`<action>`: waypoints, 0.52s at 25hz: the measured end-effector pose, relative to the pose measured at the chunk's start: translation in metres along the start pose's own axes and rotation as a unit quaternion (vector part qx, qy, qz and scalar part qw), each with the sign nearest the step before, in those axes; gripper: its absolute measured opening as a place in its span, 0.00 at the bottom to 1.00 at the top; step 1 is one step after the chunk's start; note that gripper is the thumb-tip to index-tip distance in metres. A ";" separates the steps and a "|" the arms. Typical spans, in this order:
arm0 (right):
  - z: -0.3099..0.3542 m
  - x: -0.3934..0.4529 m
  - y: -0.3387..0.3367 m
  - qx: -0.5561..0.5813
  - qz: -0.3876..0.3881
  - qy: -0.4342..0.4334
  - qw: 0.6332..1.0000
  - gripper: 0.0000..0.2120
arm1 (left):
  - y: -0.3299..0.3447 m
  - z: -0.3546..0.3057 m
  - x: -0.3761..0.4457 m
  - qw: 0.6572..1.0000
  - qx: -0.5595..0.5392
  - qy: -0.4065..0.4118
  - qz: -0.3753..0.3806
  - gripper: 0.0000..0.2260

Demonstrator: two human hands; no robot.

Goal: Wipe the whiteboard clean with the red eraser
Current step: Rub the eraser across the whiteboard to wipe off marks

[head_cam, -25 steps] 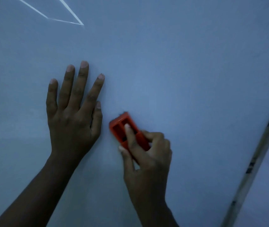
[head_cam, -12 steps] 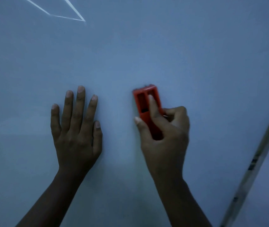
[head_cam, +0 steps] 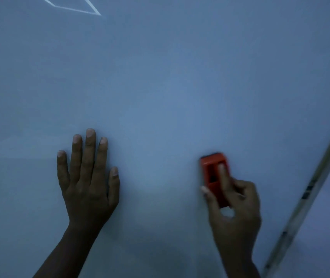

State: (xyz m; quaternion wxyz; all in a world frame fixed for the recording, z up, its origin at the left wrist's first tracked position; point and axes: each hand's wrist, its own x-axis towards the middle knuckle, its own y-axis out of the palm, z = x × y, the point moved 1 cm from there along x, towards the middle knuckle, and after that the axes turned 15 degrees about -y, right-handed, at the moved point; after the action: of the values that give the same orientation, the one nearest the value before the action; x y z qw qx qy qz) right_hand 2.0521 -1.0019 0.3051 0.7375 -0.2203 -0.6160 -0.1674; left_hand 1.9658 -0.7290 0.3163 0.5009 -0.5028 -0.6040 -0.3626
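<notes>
— Two hands on the whiteboard (head_cam: 180, 77): which one grips?
— Right hand (head_cam: 234, 209) pinches the eraser (head_cam: 214, 173), long axis pointing up the board. Left hand (head_cam: 88, 177) lies flat, fingers spread, well apart.

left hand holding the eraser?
No: the left hand lies flat with straight fingers on the whiteboard, while the right hand grips the red eraser.

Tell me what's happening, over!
Left hand flat on whiteboard. Right hand holds red eraser against it. Nothing in the way.
</notes>
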 end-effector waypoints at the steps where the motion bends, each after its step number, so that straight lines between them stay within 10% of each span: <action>1: -0.014 0.004 -0.008 0.013 -0.025 0.059 0.998 0.27 | 0.001 0.001 -0.006 1.000 -0.002 -0.003 0.000 0.28; 13: -0.003 -0.061 0.002 0.057 -0.027 0.219 0.974 0.23 | 0.004 0.004 -0.052 0.999 -0.015 -0.032 0.018 0.28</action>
State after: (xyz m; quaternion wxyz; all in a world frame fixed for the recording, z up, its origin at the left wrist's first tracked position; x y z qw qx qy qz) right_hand 2.0445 -1.0035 0.2443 0.8612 -0.1196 -0.4534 -0.1960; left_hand 1.9687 -0.7371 0.2646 0.4804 -0.5326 -0.6049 -0.3459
